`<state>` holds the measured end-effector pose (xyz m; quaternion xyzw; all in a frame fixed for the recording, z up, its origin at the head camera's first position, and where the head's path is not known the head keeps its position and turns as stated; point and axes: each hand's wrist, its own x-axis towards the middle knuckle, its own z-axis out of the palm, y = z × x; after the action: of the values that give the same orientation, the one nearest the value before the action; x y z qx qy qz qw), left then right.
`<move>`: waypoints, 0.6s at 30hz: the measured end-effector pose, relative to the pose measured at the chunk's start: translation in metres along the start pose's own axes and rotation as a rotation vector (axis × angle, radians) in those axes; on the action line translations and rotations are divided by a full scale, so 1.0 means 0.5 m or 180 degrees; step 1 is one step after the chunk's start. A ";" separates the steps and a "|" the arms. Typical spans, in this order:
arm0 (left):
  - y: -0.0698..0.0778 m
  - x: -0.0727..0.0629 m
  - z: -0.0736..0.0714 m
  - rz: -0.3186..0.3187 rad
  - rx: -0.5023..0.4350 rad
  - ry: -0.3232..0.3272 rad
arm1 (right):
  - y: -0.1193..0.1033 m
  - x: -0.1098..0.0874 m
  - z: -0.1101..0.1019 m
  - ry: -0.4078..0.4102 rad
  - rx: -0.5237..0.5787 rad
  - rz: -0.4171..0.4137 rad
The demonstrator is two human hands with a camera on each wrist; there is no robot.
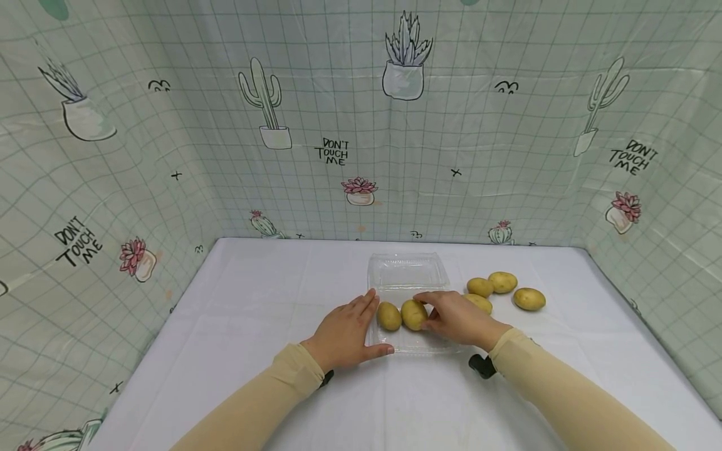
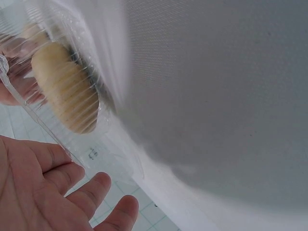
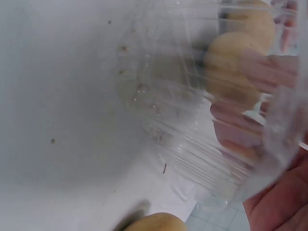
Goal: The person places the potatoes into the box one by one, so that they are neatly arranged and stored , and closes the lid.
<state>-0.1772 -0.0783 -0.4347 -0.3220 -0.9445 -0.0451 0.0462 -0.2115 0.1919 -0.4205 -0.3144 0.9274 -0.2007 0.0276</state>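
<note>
Your right hand [image 1: 455, 317] pinches a potato [image 1: 413, 315], long axis toward the table's [image 1: 271, 282] far edge; your straight-fingered left hand [image 1: 345, 332] touches the box [image 1: 403, 342].

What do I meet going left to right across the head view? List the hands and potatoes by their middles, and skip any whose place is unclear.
Left hand → leftmost potato → neighbouring potato → right hand → farthest potato → rightmost potato
</note>
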 end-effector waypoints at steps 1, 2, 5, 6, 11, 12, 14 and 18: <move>0.000 0.000 0.000 -0.0004 -0.0005 0.0000 | 0.000 0.000 -0.002 0.0012 0.0002 -0.0017; 0.000 0.000 0.000 -0.0012 -0.0010 -0.0006 | 0.000 -0.001 -0.003 0.0021 0.0006 -0.0031; 0.000 0.000 -0.001 -0.0037 -0.0022 -0.0035 | 0.000 -0.002 -0.009 0.0027 0.0025 -0.0033; 0.001 0.000 -0.001 -0.0039 -0.0023 -0.0039 | 0.000 -0.002 -0.012 0.0025 0.0035 -0.0022; 0.002 -0.001 -0.003 -0.0042 -0.0033 -0.0047 | 0.001 -0.008 -0.028 0.0036 0.0058 0.0031; 0.003 -0.001 -0.004 -0.0045 -0.0037 -0.0057 | 0.002 -0.009 -0.032 0.0046 0.0067 0.0054; 0.003 -0.002 -0.006 -0.0059 -0.0043 -0.0091 | 0.004 -0.014 -0.043 0.0097 0.0080 0.0037; 0.005 -0.002 -0.008 -0.0084 -0.0043 -0.0139 | 0.013 -0.025 -0.065 0.0196 0.0118 0.0073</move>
<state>-0.1747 -0.0774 -0.4305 -0.3107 -0.9492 -0.0451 0.0229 -0.2110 0.2154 -0.3941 -0.2969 0.9275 -0.2271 0.0071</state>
